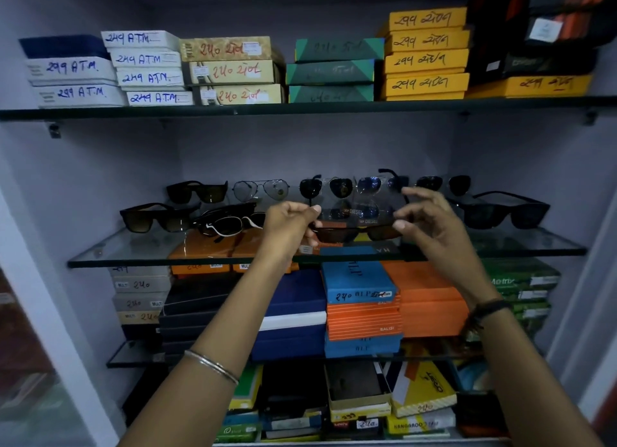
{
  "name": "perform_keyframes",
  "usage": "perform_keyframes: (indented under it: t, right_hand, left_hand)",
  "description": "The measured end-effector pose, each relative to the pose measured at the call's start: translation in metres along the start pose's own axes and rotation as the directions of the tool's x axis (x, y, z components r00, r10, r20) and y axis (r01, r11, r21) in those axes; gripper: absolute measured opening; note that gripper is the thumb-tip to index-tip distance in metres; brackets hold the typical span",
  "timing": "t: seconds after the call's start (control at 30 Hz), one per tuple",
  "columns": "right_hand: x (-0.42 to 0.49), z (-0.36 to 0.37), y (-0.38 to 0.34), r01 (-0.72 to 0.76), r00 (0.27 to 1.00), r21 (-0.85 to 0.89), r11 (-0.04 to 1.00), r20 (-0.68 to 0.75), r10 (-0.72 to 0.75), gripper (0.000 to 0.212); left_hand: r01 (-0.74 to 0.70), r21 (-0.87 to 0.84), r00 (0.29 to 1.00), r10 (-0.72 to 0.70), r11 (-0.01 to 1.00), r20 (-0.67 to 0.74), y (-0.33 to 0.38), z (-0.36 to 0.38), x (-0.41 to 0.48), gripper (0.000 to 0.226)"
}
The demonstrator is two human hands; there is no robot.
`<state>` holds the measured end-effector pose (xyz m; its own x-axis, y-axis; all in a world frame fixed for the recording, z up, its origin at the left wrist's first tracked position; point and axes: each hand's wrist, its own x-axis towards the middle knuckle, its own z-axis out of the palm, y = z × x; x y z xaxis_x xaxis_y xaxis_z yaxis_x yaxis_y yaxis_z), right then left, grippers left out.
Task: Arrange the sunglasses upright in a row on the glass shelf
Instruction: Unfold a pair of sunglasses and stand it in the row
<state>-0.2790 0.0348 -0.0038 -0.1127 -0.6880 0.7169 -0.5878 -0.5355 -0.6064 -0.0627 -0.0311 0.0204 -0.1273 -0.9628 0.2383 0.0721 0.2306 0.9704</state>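
Both my hands hold one pair of dark sunglasses with a Diesel tag (355, 228) just above the middle of the glass shelf (140, 246). My left hand (288, 221) pinches its left end, my right hand (425, 214) its right end. Along the back of the shelf several pairs stand upright in a row, among them black square ones (197, 192), clear aviators (260, 189) and dark round ones (325, 187). Nearer the front lie brown square sunglasses (155, 217), a black-and-white pair (230, 223) and large black ones (500, 211) on the right.
A higher glass shelf (300, 107) carries stacks of labelled boxes. Below the middle shelf, piles of orange, blue and green boxes (362, 299) fill the space. White walls close in on both sides.
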Motion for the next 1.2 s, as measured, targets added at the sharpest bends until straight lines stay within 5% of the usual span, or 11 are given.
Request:
perform_keyframes:
  t: [0.17, 0.4, 0.5, 0.8, 1.2]
  right_hand:
    - [0.007, -0.028, 0.018, 0.051, 0.999, -0.201, 0.978, -0.005, -0.053, 0.022]
    - [0.015, -0.036, 0.041, -0.001, 0.992, -0.389, 0.921, -0.117, -0.048, 0.029]
    - [0.017, -0.034, 0.048, -0.012, 0.99, -0.441, 0.897, -0.129, -0.05, 0.032]
    - [0.024, -0.03, 0.065, -0.074, 0.956, -0.558, 0.827, -0.275, -0.099, 0.019]
    - [0.025, -0.029, 0.061, -0.157, 0.943, -0.491, 0.857, -0.333, -0.018, 0.03]
  left_hand:
    - [0.095, -0.077, 0.994, -0.091, 0.992, 0.062, -0.001, 0.032, 0.014, 0.031]
    - [0.01, 0.139, 0.978, -0.038, 0.99, 0.204, -0.01, 0.069, 0.026, 0.037]
    - [-0.045, 0.27, 0.989, 0.005, 0.962, 0.146, -0.015, 0.079, 0.033, 0.033]
    - [-0.239, 0.548, 0.969, 0.229, 0.802, 0.088, -0.02, 0.091, 0.037, 0.035]
    - [-0.271, 0.607, 0.96, 0.257, 0.747, 0.113, -0.024, 0.102, 0.042, 0.032]
